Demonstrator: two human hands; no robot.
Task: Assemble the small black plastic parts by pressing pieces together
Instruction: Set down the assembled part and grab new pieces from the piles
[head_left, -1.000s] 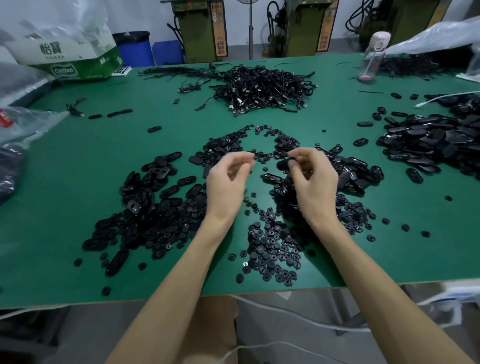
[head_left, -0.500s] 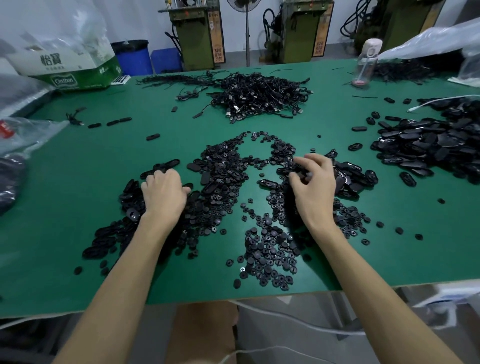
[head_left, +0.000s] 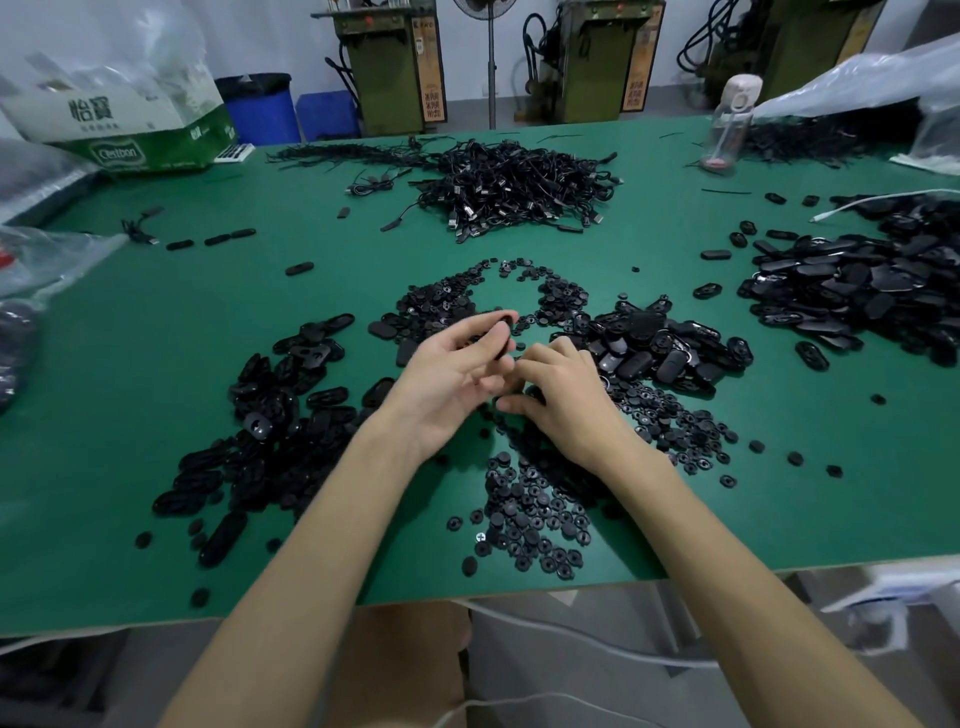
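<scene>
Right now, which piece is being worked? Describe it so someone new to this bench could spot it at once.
On the green table, look to the middle, among the heaps of black parts. There the left hand pinches a black oval piece. It is the one piece plainly held up off the table; the rest lie in heaps or loose.

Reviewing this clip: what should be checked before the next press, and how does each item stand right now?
1. Left hand grips a black oval plastic shell: ok.
2. Right hand has picked up a small round black plastic disc: cannot tell, its curled fingers hide what is beneath them.
3. Loose pile of such discs lies close by on the green table: ok.
4. Shell turned the right way for pressing: cannot tell.
</scene>
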